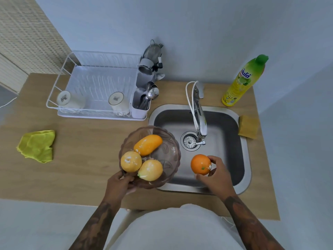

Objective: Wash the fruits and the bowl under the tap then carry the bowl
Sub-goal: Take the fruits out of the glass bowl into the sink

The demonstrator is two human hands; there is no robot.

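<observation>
Your left hand (119,183) has its grip curled on the near rim of the clear, brownish scalloped glass bowl (171,152), which overhangs the left edge of the square stainless steel sink (234,121). Three fruits lie in the bowl: an elongated orange-yellow mango (148,144) toward the far side, and nearer you a round yellow fruit (131,161) touching a pear-shaped yellow fruit (151,170). Your right hand (215,175) holds a round orange fruit (200,164) in its grip over the near part of the sink basin, fingers curled around its right side. The chrome tap (199,120) reaches over the basin, its spout ending above the round drain strainer (189,141); a white cord (191,98) loops along it.

On the right rim of the sink rests a yellow-brown sponge (248,129). Beyond it, near the far right corner of the wooden bench (90,141), stands a yellow dish-soap bottle with a green cap (243,82); its label shows lime pictures and writing too blurred for you to read. To the left of the sink sits a white wire dish rack (97,87) holding two upturned pale cups (71,99), their base marks unreadable, and a cutlery holder (140,105) with spoons. A crumpled yellow-green cloth (37,146) lies well to the left, with bare bench between it and the bowl. The near bench edge runs just beneath your forearms.
</observation>
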